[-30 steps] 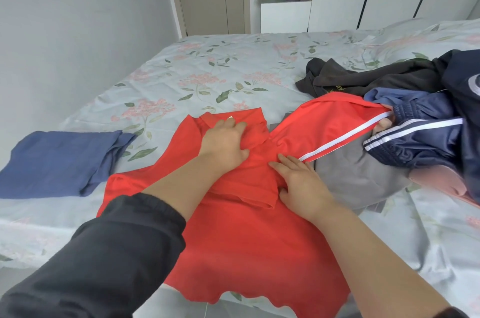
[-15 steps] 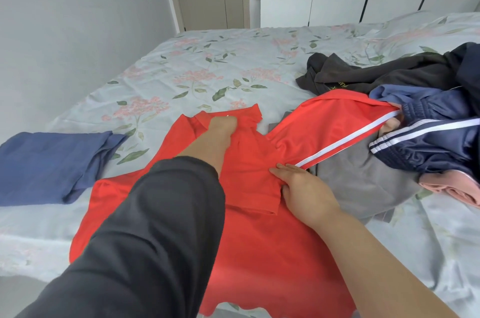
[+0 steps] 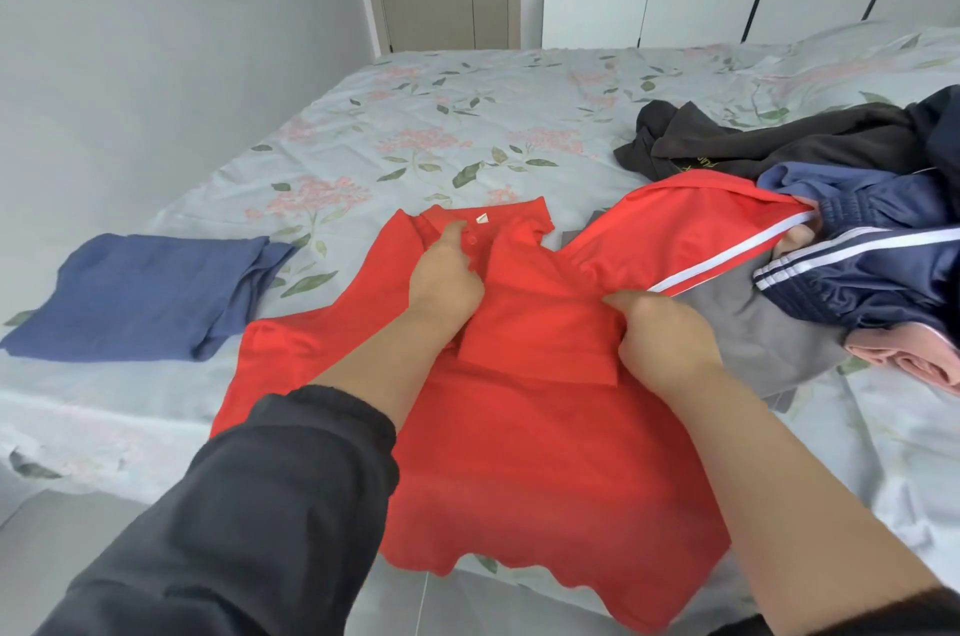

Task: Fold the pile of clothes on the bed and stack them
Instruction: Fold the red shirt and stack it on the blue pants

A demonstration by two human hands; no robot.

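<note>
- Head view: the left hand (image 3: 447,279) has its fingers curled into the red polo shirt (image 3: 519,453) at the button placket, thumb pressing just below the collar.
- Opposite, the right hand (image 3: 665,334) pinches the shirt's folded-in sleeve edge with curled fingers.
- The shirt lies flat on the floral bed (image 3: 467,116), its hem hanging over the near edge.
- A folded blue garment (image 3: 145,292) lies to the left and an unfolded clothes pile (image 3: 857,272) to the right.

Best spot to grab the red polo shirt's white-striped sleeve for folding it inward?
On the red polo shirt, probably pinch the white-striped sleeve at its cuff end beside the navy striped shorts, coming from the right with the right hand: it lies stretched that way, cuff exposed.
</note>
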